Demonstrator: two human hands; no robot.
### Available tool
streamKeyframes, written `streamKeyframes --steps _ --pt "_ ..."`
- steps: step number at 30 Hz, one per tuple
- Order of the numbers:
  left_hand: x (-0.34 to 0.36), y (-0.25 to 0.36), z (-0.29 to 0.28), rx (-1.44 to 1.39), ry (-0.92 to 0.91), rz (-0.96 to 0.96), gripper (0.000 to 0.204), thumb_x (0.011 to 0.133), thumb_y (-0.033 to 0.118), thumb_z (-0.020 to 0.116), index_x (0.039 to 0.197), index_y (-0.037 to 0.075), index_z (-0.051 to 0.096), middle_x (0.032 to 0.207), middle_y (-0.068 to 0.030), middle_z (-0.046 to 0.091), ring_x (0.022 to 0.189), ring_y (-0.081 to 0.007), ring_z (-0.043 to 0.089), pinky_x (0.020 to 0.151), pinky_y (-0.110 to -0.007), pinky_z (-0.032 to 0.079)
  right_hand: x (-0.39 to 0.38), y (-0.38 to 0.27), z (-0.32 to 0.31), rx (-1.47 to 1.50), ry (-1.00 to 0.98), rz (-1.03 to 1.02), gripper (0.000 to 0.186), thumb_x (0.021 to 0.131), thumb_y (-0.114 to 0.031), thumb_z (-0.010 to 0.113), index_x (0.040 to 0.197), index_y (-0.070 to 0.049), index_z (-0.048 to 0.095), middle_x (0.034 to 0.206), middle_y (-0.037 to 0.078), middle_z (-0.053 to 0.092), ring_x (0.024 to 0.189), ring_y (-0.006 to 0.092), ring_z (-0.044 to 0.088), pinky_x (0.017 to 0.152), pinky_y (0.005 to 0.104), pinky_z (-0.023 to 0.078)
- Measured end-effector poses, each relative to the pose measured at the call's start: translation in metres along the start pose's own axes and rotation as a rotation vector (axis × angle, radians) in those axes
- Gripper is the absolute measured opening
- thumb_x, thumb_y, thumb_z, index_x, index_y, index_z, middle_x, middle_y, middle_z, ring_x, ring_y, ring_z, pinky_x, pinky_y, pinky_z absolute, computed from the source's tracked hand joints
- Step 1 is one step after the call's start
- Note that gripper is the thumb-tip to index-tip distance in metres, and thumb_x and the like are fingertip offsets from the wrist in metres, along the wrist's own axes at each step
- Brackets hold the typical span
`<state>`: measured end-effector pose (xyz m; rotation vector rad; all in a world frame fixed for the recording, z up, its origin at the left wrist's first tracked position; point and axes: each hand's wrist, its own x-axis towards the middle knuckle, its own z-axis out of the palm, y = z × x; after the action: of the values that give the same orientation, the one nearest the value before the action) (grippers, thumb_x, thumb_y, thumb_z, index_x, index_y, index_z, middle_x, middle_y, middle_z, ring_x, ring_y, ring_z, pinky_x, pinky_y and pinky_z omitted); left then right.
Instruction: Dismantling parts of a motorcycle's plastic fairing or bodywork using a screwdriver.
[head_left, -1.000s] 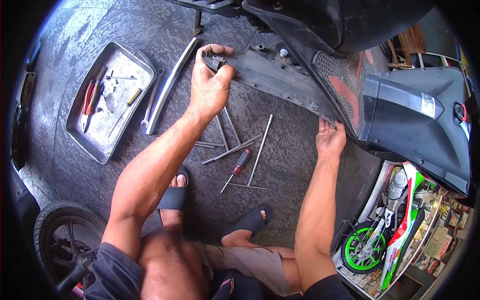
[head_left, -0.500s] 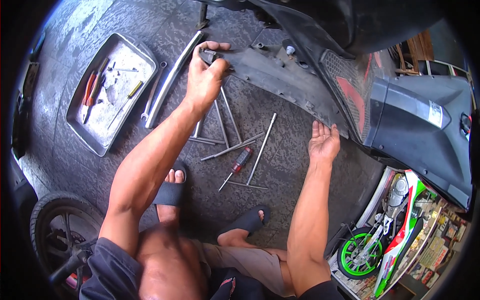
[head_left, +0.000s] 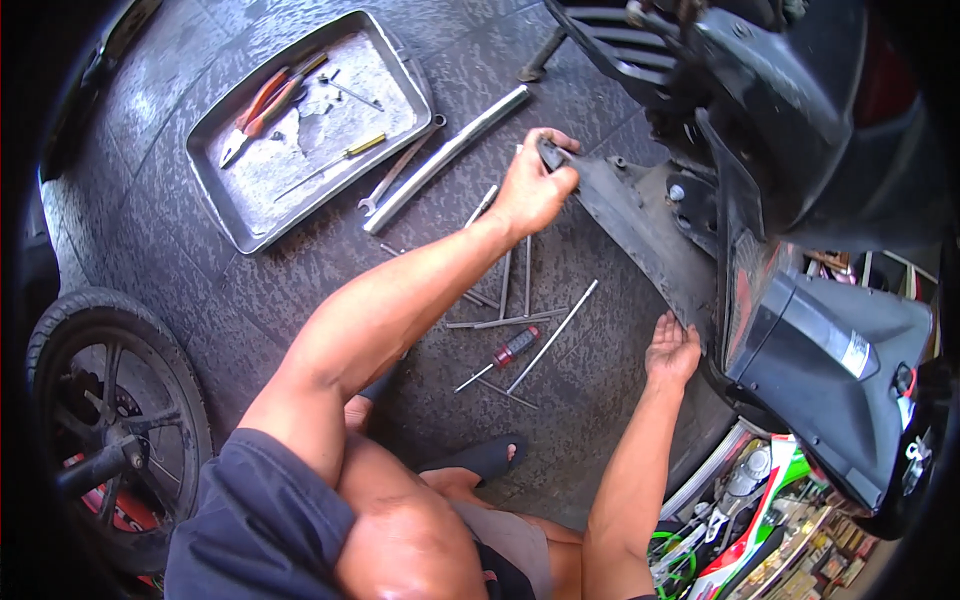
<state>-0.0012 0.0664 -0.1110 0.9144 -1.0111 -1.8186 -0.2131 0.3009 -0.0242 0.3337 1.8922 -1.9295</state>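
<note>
A long dark grey plastic panel [head_left: 645, 235] slants along the near side of a black motor scooter [head_left: 800, 130]. My left hand [head_left: 540, 190] grips its far-left end, fingers and thumb wrapped round it. Close to the footboard, my right hand [head_left: 672, 352] is palm up at the panel's lower end, with its fingers against the edge. How far those fingers reach behind the edge is hidden. Beneath the panel on the floor lie several T-handle wrenches [head_left: 552, 338] and a red-handled screwdriver [head_left: 515, 347].
A metal tray [head_left: 235, 232] at the upper left holds orange-handled pliers [head_left: 262, 108] and a yellow-handled screwdriver [head_left: 365, 145]. Beside it lie a spanner [head_left: 400, 170] and a chrome tube [head_left: 450, 155]. A motorcycle wheel [head_left: 115, 430] stands at lower left, a green-and-red motorcycle picture [head_left: 745, 530] at lower right.
The whole view has shifted and turned, so the tray, tools and scooter appear in new places. Both hands stay at the same ends of the panel, which appears more steeply slanted.
</note>
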Motion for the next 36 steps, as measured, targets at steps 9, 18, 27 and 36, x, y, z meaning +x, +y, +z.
streamKeyframes --steps 9,18,27,36 --pt "-0.008 0.005 -0.006 -0.005 -0.021 -0.043 0.038 0.079 0.005 0.054 0.116 0.002 0.046 0.119 -0.0117 0.059 0.101 -0.0166 0.056 0.091 -0.032 0.045 0.005 -0.01 0.0 -0.034 0.023 0.075 0.028 0.101 -0.024 0.039 0.11 0.001 0.048 0.109 0.015 0.057 0.095 0.0249 0.06 0.084 0.0375 0.056" --pt "-0.01 0.008 -0.001 0.013 -0.016 0.001 0.038 0.078 0.005 0.056 0.114 0.001 0.048 0.114 -0.0119 0.061 0.099 -0.0173 0.058 0.089 -0.032 0.046 -0.008 -0.013 -0.006 -0.106 -0.024 0.108 0.038 0.102 -0.033 0.04 0.116 0.0 0.05 0.107 0.013 0.06 0.091 0.0233 0.06 0.081 0.0359 0.054" --pt "-0.009 0.054 0.001 0.234 -0.063 0.032 0.051 0.081 0.025 0.073 0.119 0.001 0.05 0.098 -0.012 0.063 0.091 -0.0176 0.062 0.082 -0.032 0.05 -0.062 0.074 -0.052 -0.535 -0.143 0.245 0.035 0.097 -0.031 0.054 0.117 -0.003 0.056 0.1 0.011 0.064 0.08 0.0211 0.063 0.07 0.0342 0.055" --pt "-0.088 0.018 -0.103 0.661 0.017 0.061 0.019 0.089 0.015 0.064 0.099 -0.001 0.061 0.085 -0.0105 0.066 0.081 -0.015 0.064 0.076 -0.03 0.052 -0.136 0.196 -0.081 -1.278 -0.251 -0.324 0.038 0.081 -0.023 0.074 0.108 0.001 0.059 0.094 0.016 0.064 0.086 0.0322 0.063 0.081 0.0418 0.049"
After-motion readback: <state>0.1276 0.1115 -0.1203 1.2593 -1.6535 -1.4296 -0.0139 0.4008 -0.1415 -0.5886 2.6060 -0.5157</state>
